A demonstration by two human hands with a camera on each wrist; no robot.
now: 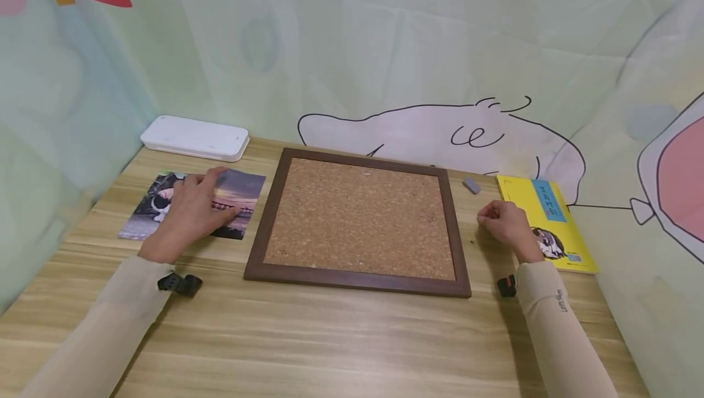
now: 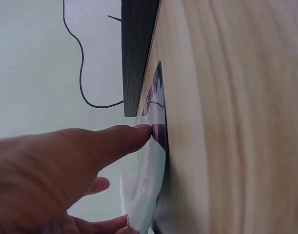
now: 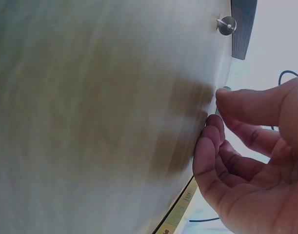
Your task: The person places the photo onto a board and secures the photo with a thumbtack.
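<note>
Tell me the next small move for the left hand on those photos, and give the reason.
Probably lift the top photo and carry it toward the cork board. The left hand rests on the photo stack, and the left wrist view shows a fingertip at a sheet's raised edge. The board lies bare beside it, while the right hand seems to pinch a pin, with another pin lying nearby.

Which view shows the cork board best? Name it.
The head view: the whole cork board lies flat between both hands, frame and cork visible. The left wrist view shows only a dark frame edge; the right wrist view only a frame corner.
</note>
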